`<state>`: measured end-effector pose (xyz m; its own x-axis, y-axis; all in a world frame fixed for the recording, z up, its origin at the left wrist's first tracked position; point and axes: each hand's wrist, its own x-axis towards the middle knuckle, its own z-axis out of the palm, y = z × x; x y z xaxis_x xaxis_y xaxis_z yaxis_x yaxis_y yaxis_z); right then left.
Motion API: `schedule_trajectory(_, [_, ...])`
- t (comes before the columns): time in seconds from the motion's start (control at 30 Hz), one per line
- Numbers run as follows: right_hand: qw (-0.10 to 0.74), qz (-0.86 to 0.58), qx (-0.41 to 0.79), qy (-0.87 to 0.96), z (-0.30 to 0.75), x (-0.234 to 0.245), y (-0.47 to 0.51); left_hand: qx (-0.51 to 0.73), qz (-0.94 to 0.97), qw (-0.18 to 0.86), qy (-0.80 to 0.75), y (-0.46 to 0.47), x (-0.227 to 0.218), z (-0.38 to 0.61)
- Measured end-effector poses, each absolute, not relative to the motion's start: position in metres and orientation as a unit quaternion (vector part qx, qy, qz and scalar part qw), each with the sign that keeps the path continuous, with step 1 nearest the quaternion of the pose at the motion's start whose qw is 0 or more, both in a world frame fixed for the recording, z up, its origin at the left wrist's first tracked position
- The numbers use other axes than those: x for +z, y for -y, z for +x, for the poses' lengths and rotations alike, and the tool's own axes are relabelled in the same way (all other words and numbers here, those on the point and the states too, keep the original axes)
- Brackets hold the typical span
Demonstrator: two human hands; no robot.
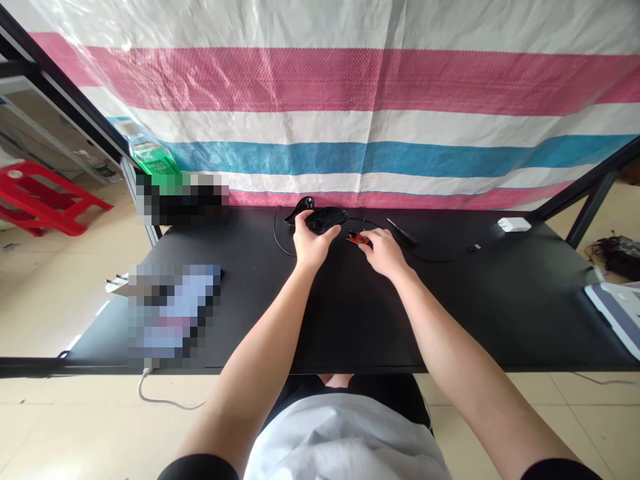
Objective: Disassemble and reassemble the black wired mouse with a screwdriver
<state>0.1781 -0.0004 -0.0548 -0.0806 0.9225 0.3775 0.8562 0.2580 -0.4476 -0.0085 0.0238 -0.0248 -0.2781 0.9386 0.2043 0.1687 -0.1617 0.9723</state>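
Note:
My left hand (311, 243) grips a black handheld controller (325, 219) lying at the far middle of the black table (450, 307), and a curved black part (303, 208) rises behind it. My right hand (384, 253) has its fingertips on a small red board (357, 239), which is partly hidden under them. A thin black cable (283, 235) loops from the controller across the tabletop. Next to my right hand lies a slim black stick-shaped object (401, 233).
A white adapter (514, 225) sits at the far right of the table. Pixelated, blurred objects (173, 310) lie at the left, and a white-and-blue flat item (615, 313) overhangs the right edge. A striped tarpaulin (350, 127) hangs behind, and a red plastic stool (45, 198) stands on the floor.

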Motion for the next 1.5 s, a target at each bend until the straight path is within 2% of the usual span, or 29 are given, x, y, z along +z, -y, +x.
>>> schedule_trajectory(0.13, [0.358, -0.595, 0.06, 0.717, 0.178, -0.056, -0.002, 0.606, 0.48, 0.365, -0.518, -0.027, -0.026, -0.008])
schedule_trajectory(0.27, [0.44, -0.602, 0.116, 0.656, 0.18, -0.057, -0.007, 0.625, 0.456, 0.48, -0.414, -0.03, -0.024, -0.011])
schedule_trajectory(0.43, [0.58, -0.571, 0.219, 0.538, 0.186, -0.059, -0.016, 0.522, 0.525, 0.6, -0.303, -0.025, -0.018, -0.018])
schedule_trajectory(0.6, [0.632, -0.541, 0.313, 0.458, 0.189, -0.056, -0.018, 0.437, 0.595, 0.599, -0.31, -0.017, -0.011, -0.017])
schedule_trajectory(0.83, [0.642, -0.469, 0.438, 0.419, 0.183, -0.042, -0.01, 0.312, 0.712, 0.511, -0.366, -0.013, -0.012, -0.015])
schedule_trajectory(0.97, [0.639, -0.442, 0.466, 0.423, 0.18, -0.039, -0.007, 0.262, 0.767, 0.439, -0.388, -0.014, -0.016, -0.015])
schedule_trajectory(1.17, [0.617, -0.448, 0.441, 0.474, 0.181, -0.045, -0.008, 0.235, 0.827, 0.342, -0.38, -0.019, -0.022, -0.011])
schedule_trajectory(1.5, [0.54, -0.516, 0.307, 0.59, 0.184, -0.047, -0.004, 0.249, 0.831, 0.304, -0.393, -0.021, -0.026, -0.014])
